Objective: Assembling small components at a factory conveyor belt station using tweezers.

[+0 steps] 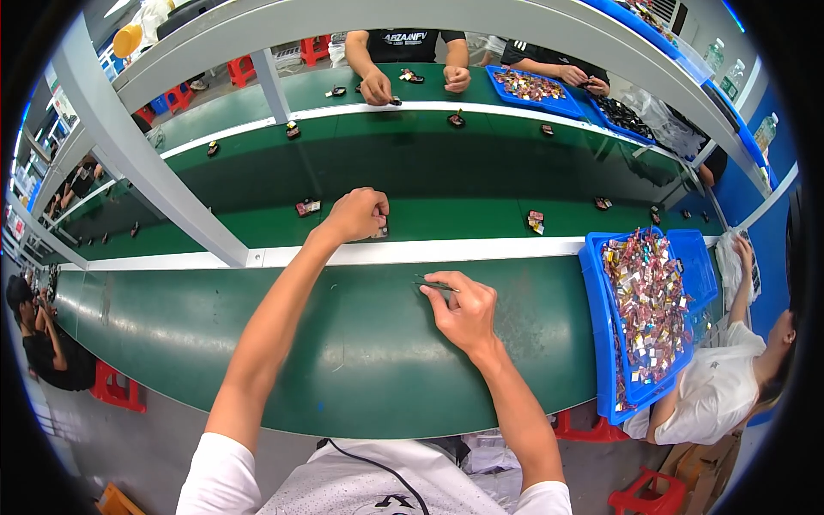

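My left hand (356,215) reaches over the white rail onto the green conveyor belt (412,176), its fingers closed. Just under those fingertips shows a small pale piece (383,228), mostly hidden by the hand. My right hand (465,311) hovers above the green worktop (360,343) nearer me, with thumb and fingers pinched on thin dark tweezers (436,284). The tweezers point left, and I see nothing between their tips. On the belt left of my left hand lies a small reddish-and-black part (308,207); another such part (536,222) is to the right.
A blue tray (592,326) heaped with small reddish parts stands at the worktop's right end. Grey metal posts (154,163) and an overhead beam frame the belt. Across it a co-worker's hands (376,88) handle a small dark part. Another person (712,386) sits at the right.
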### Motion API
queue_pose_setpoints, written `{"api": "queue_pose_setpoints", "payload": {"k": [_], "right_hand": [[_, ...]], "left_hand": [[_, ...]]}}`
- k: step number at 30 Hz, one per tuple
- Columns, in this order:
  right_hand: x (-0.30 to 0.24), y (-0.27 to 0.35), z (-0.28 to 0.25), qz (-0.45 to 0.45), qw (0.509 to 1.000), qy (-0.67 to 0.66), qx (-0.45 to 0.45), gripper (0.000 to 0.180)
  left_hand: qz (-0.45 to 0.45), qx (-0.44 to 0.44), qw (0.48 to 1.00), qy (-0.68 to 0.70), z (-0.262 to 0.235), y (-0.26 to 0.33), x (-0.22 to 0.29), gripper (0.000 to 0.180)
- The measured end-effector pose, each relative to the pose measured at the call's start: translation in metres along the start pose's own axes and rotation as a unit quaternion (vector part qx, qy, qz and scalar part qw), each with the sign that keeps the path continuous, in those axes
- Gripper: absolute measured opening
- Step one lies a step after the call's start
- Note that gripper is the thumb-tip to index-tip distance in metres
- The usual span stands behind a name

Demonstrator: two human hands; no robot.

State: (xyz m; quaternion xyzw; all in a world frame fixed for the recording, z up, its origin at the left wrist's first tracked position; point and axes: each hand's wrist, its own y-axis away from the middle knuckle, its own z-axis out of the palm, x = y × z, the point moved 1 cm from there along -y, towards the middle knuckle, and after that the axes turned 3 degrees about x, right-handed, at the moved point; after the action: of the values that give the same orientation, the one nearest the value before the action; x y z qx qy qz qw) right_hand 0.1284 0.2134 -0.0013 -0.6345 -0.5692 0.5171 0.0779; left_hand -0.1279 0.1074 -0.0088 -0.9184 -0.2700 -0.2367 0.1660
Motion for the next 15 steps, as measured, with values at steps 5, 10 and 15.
{"api": "queue_pose_setpoints", "payload": {"k": [5,10,15], "right_hand": [[0.001,0.001,-0.001,-0.001,1.000,0.005,-0.007,0.014],[-0.005,-0.001,0.003,-0.003,1.000,0.001,-0.019,0.014],[0.001,0.002,0.001,0.013,1.000,0.001,-0.014,0.014]], "left_hand": [[-0.147,-0.076,0.980,0.109,-0.012,0.001,0.016,0.014],[0.001,0.030,0.999,-0.023,-0.003,0.004,-0.014,0.011],[-0.067,-0.049,0.996,-0.035,-0.018,0.002,0.001,0.010]]}}
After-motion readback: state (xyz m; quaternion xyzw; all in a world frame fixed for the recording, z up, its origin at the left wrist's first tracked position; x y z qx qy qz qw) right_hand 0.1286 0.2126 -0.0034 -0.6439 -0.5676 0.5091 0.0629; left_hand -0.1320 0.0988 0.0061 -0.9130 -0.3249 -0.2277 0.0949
